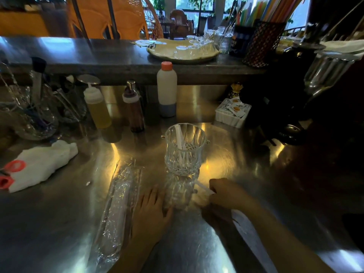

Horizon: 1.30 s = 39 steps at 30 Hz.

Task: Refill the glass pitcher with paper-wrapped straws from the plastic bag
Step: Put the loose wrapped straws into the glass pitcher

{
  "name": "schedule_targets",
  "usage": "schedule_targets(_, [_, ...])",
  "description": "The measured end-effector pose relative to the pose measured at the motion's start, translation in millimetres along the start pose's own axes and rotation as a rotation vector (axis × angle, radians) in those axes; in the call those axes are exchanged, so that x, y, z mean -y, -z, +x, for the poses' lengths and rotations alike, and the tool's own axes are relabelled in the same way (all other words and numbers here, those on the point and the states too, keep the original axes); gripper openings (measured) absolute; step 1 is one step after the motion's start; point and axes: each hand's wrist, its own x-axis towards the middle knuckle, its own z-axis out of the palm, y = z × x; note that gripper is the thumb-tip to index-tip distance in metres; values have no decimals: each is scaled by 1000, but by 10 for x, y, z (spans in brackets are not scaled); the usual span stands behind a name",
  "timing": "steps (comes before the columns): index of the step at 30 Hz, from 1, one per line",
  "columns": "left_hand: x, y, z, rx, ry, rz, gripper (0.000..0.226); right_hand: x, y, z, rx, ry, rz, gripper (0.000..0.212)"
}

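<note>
A cut-glass pitcher (184, 148) stands upright in the middle of the steel counter, with a few white paper-wrapped straws leaning inside it. A long clear plastic bag (120, 205) lies flat to its lower left. My left hand (152, 211) rests palm down on the counter between the bag and the pitcher's reflection, fingers spread, holding nothing. My right hand (226, 194) is just right of the pitcher's base, fingers closed on a white paper-wrapped straw (204, 187) that points up-left toward the pitcher.
Two squeeze bottles (97, 107) and a white bottle with an orange cap (167, 89) stand behind the pitcher. A white box of sachets (232, 112) sits at back right, a white cloth (41, 164) at left, glassware (29, 115) at far left. A dark machine (315, 95) fills the right side.
</note>
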Motion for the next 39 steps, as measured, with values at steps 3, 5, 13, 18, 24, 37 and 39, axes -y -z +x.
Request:
schedule_targets(3, [3, 14, 7, 7, -5, 23, 62, 101, 346, -25, -66, 60, 182, 9])
schedule_targets(5, [0, 10, 9, 7, -10, 30, 61, 195, 583, -52, -169, 120, 295, 3])
schedule_targets(13, [43, -112, 49, -26, -29, -16, 93, 528, 1073, 163, -709, 199, 569, 4])
schedule_targets(18, [58, -130, 39, -38, -21, -40, 66, 633, 950, 475, -876, 142, 536, 10])
schedule_targets(24, [68, -152, 51, -4, -16, -38, 62, 529, 768, 812, -552, -26, 211, 17])
schedule_targets(37, [13, 17, 23, 20, -41, -46, 52, 914, 520, 558, -632, 171, 206, 16])
schedule_targets(39, [1, 106, 19, -10, -35, -84, 38, 1023, 361, 502, -581, 264, 210, 13])
